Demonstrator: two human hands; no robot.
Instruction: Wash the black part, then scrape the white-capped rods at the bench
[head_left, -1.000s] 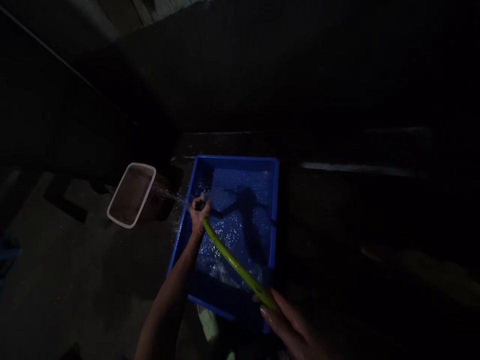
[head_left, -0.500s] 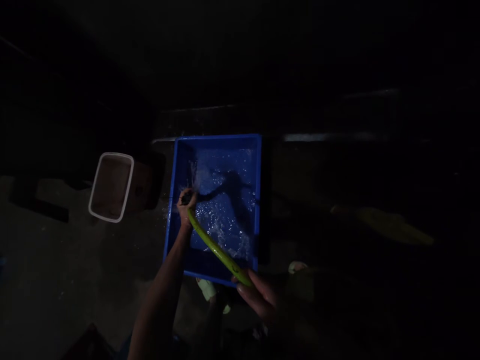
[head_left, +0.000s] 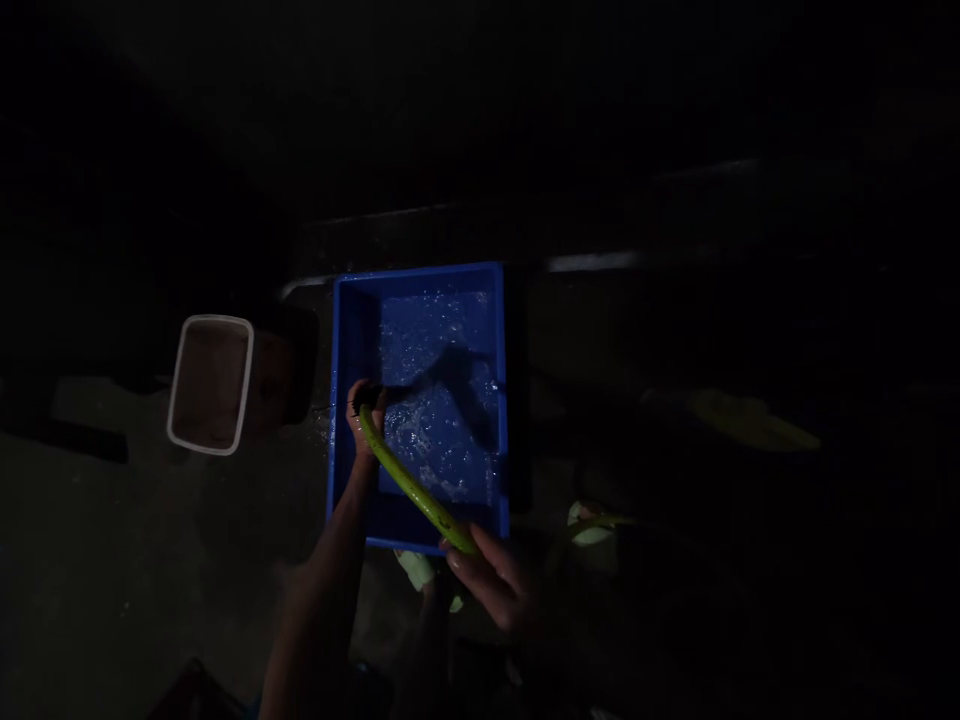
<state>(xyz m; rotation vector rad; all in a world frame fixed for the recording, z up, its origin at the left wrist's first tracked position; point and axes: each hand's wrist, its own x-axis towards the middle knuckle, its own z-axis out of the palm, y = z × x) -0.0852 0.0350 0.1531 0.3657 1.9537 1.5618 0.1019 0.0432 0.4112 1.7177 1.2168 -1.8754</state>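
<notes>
A blue rectangular basin (head_left: 503, 400) with shallow, rippling water in its bottom lies in front of me. My left hand (head_left: 363, 425) reaches over its left side, closed around a dark, bristly-edged thing (head_left: 367, 397) whose kind I cannot make out. Between my two hands runs a wet, bright green hose (head_left: 416, 492), its far end against the dark thing. My right hand (head_left: 491, 575) grips the hose's near part at the basin's front edge. Shadows of the hand and hose fall across the water.
Left of the basin stands a white-rimmed bucket (head_left: 247, 385). Light-coloured footwear (head_left: 415, 568) shows below the basin, with another foot (head_left: 591, 524) to the right. A dim yellow-green shape (head_left: 750, 420) lies far right. Most surroundings are dark.
The splash beside my left hand has died down. The hose's far end has shifted up onto the dark thing, and my right hand has moved slightly left in view. The basin appears a little further left.
</notes>
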